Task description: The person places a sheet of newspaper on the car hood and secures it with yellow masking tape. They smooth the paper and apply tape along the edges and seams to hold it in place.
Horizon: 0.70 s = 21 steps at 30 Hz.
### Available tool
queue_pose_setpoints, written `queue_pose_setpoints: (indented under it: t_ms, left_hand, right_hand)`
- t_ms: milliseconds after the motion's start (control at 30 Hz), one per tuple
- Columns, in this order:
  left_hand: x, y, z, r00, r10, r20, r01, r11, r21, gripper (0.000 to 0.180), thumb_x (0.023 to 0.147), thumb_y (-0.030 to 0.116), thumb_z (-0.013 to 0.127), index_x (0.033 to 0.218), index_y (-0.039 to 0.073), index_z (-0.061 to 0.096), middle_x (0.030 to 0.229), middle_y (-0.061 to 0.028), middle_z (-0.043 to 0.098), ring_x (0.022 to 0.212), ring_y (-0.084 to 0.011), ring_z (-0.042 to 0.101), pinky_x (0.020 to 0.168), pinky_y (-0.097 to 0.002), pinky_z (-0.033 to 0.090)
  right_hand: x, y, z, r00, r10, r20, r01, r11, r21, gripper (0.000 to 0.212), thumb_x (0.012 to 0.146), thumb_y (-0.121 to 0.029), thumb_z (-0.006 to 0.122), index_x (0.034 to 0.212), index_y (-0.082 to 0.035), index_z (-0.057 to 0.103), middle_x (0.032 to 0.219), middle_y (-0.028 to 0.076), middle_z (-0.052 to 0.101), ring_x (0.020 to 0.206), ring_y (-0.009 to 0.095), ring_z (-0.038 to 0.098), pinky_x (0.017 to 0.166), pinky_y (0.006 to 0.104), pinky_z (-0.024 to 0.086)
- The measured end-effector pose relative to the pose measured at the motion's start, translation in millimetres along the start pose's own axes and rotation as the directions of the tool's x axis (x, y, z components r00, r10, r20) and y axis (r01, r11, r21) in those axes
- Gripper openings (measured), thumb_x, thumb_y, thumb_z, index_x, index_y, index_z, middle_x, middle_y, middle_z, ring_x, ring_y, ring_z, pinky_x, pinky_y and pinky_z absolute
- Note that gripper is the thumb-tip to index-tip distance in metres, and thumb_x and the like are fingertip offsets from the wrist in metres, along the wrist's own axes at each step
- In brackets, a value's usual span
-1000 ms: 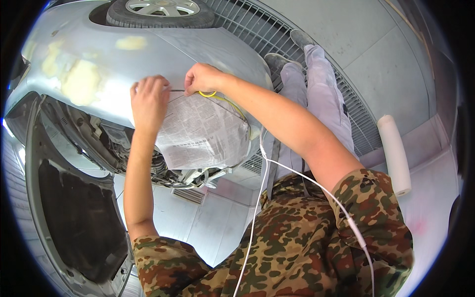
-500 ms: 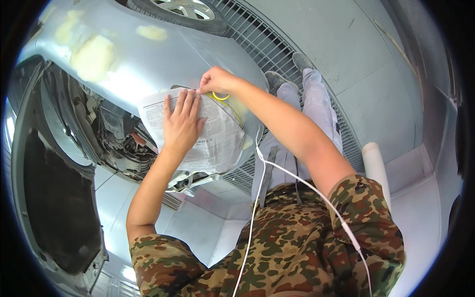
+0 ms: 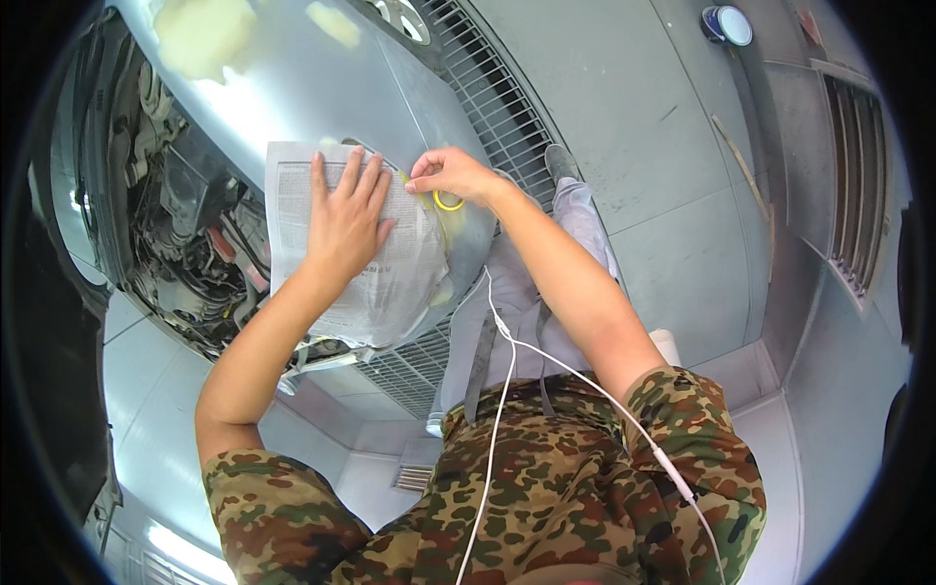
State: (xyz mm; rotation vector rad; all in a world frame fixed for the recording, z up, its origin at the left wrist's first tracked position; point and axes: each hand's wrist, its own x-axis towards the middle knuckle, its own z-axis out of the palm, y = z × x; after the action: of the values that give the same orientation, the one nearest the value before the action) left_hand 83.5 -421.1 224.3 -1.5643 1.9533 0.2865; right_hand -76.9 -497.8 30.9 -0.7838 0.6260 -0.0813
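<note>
A sheet of newspaper (image 3: 405, 278) covers the front corner of a grey car (image 3: 331, 88), over the headlight area. My left hand (image 3: 346, 214) lies flat on it with its fingers spread, pressing it against the car. Just right of those fingertips, my right hand (image 3: 450, 175) is closed in a pinch at the paper's edge. From it hangs a roll of yellow masking tape (image 3: 448, 208), and a short yellow strip shows by the fingertips. Whether that strip is stuck down is too small to tell.
The engine bay (image 3: 200, 195) lies exposed on the left beside the dark raised hood (image 3: 54, 390). A floor grate (image 3: 507, 93) runs along the car. A bucket (image 3: 729, 26) stands at the far right. White cables (image 3: 487, 409) hang over my body.
My right hand has moved a little away from my left fingertips, along the paper's edge, with the tape roll. My left hand stays flat on the newspaper. The whole view has shifted.
</note>
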Motion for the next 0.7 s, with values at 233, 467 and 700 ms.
queue_pose_setpoints:
  t_ms: [233, 467, 700]
  left_hand:
    - [0.8, 0.9, 10.4, 0.998, -0.024, -0.050, 0.022, 0.999, -0.043, 0.068, 0.093, 0.050, 0.072, 0.151, 0.015, 0.060, 0.166, -0.0061, 0.045, 0.161, -0.0275, 0.029, 0.128, -0.0723, 0.009]
    - [0.2, 6.1, 11.3, 0.997, -0.054, -0.052, 0.051, 0.997, -0.062, 0.068, 0.093, 0.049, 0.072, 0.150, 0.014, 0.060, 0.169, -0.0184, 0.039, 0.163, -0.0342, 0.024, 0.129, -0.0714, 0.007]
    - [6.4, 30.4, 19.3, 0.959, -0.188, -0.214, 0.151, 0.972, -0.180, 0.051, 0.089, 0.038, 0.078, 0.131, 0.011, 0.069, 0.161, -0.0198, 0.048, 0.158, -0.0376, 0.033, 0.128, -0.0657, 0.019]
  right_hand:
    - [6.1, -21.3, -8.5, 0.997, 0.014, 0.070, 0.013, 0.931, -0.364, 0.023, 0.084, -0.021, 0.093, 0.091, -0.005, 0.077, 0.085, -0.001, 0.074, 0.078, 0.009, 0.063, 0.071, 0.0266, 0.051]
    - [17.6, -39.1, -8.8, 1.000, -0.013, 0.007, 0.015, 0.913, -0.408, 0.025, 0.083, -0.024, 0.094, 0.089, -0.005, 0.078, 0.079, -0.002, 0.070, 0.075, 0.008, 0.060, 0.069, 0.0280, 0.050]
    - [24.0, -61.4, -6.7, 0.999, 0.016, 0.029, 0.005, 0.786, -0.618, 0.023, 0.082, -0.025, 0.091, 0.086, -0.007, 0.077, 0.074, 0.001, 0.070, 0.067, 0.013, 0.066, 0.065, 0.0328, 0.053]
